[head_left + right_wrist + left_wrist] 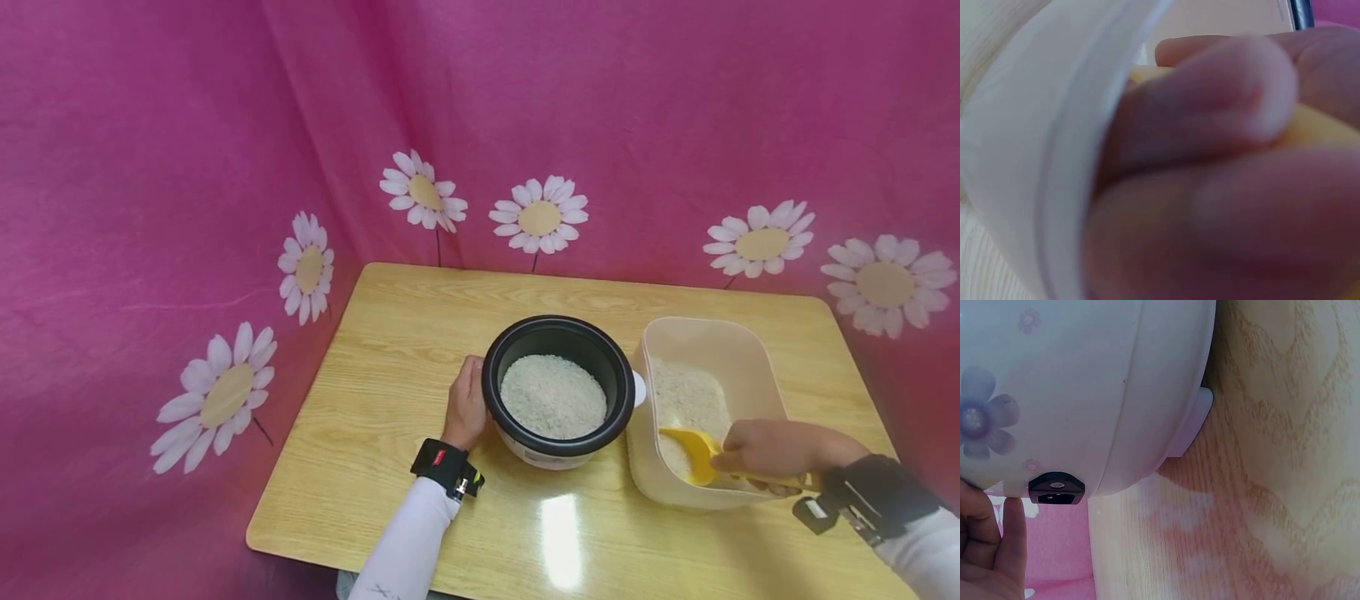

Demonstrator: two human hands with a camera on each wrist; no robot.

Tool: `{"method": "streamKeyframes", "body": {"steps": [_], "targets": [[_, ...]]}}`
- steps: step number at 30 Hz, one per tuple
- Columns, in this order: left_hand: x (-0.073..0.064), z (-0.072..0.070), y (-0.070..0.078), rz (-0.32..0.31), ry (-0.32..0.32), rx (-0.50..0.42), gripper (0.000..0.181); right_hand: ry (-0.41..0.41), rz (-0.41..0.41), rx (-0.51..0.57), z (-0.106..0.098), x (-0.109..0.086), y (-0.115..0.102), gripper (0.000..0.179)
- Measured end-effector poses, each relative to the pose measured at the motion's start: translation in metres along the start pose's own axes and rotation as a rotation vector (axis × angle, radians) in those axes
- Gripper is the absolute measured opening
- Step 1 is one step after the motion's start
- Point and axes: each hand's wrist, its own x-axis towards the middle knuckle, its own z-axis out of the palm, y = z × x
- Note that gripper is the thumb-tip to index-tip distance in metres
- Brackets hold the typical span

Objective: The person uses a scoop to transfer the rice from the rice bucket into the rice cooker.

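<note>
A white rice cooker (551, 460) with a black inner pot stands mid-table, a mound of rice (553, 396) in the pot. At the cooker's left side my left hand (467, 404) holds it near the rim. The left wrist view shows fingertips (1015, 515) against the cooker beside a black power socket (1057, 489). My right hand (783, 448) grips the handle of a yellow scoop (701, 458), whose bowl is down inside a cream plastic bin (738, 350) of rice (686, 392). Close up, curled fingers (1210, 100) wrap the scoop handle (1319, 128) beside the bin's rim.
The wooden table (397, 333) has rounded corners. A pink cloth (637, 108) with white daisies hangs behind it and along its sides. The cooker's right handle (640, 389) is right beside the bin's left wall.
</note>
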Motion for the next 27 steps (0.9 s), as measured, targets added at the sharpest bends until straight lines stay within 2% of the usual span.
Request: {"method": "streamKeyframes", "body": {"steps": [8,15,27], "targets": [[0.0009,0.0007,-0.0026,0.009,0.003,-0.007,0.037,-0.039,-0.054,0.042,-0.0031,0.0023,0.0037,0.038],[0.0006,0.0008,-0.0028,0.004,-0.006,-0.013,0.037,-0.054,-0.017,0.089,-0.0036,0.0016,0.0041,0.039],[0.0007,0.0013,-0.0029,-0.009,-0.010,-0.024,0.036,-0.056,-0.030,0.129,-0.0027,0.0019,0.0070,0.041]]}}
